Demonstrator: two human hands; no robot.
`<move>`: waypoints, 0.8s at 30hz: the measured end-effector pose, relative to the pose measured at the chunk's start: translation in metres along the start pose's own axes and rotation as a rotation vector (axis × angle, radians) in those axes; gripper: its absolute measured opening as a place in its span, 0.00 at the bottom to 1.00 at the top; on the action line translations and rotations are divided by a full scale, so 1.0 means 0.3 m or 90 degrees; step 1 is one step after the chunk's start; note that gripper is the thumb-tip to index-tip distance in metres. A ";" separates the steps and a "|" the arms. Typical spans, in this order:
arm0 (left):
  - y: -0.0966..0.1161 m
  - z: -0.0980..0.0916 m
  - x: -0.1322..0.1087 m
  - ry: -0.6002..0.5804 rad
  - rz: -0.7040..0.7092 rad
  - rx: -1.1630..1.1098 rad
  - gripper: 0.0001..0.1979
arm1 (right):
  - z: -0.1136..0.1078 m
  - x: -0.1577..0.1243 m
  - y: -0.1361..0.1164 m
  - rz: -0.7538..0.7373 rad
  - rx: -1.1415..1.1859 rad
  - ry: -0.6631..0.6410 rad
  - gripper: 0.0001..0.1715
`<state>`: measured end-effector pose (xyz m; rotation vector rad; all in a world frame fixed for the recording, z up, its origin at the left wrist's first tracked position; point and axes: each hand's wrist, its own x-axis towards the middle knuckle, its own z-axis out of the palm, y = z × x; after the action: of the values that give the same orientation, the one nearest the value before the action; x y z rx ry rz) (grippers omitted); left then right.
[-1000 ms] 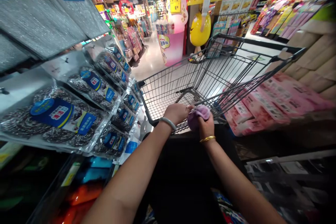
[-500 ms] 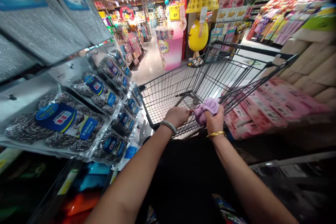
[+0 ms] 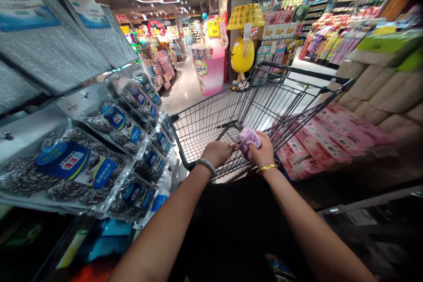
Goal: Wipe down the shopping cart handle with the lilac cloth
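My right hand (image 3: 263, 150), with a gold bangle at the wrist, is closed around a bunched, fluffy purple cloth (image 3: 248, 140). Part of the cloth is hidden by the fingers. At its left side my left hand (image 3: 218, 154), wearing a pale bangle, has its fingertips pinched together. The pinch meets the cloth's edge; what sits between those fingertips is too small to make out. Both hands are over the near end of a dark wire shopping cart (image 3: 201, 116), whose visible basket is bare mesh.
Packs of steel scourers (image 3: 76, 163) hang close on the left, below silvery cloth packs (image 3: 49, 48). Pink packages (image 3: 324, 136) are stacked on the right. Ahead, a pink display bin (image 3: 211, 75) and a yellow egg-shaped figure (image 3: 243, 55) flank the aisle floor (image 3: 178, 83).
The purple cloth and both hands have shifted slightly left in view, and the cloth looks more tightly bunched. The cart and shelves have also shifted in view as the camera moved.
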<state>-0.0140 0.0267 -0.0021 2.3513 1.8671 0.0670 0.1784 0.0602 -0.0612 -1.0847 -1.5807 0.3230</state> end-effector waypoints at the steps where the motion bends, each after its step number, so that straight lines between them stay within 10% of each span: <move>1: -0.005 -0.001 0.002 0.000 0.004 0.000 0.43 | -0.002 0.009 0.008 0.018 -0.007 0.016 0.16; 7: -0.058 -0.008 0.014 -0.003 0.003 0.007 0.44 | -0.041 0.066 0.038 -0.090 -0.045 -0.188 0.21; 13: -0.121 -0.025 0.010 -0.012 -0.005 0.020 0.43 | -0.085 0.145 0.085 -0.001 -0.124 -0.058 0.16; 18: -0.163 -0.034 0.004 -0.014 -0.019 0.041 0.42 | -0.039 0.103 0.047 -0.138 -0.110 -0.215 0.22; 24: -0.203 -0.060 -0.004 -0.021 -0.032 0.075 0.37 | -0.037 0.085 0.106 -0.002 -0.138 0.082 0.21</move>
<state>-0.0752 0.0405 0.0076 2.3626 1.9652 -0.0894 0.2044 0.0932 -0.0639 -1.2438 -1.5265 0.0779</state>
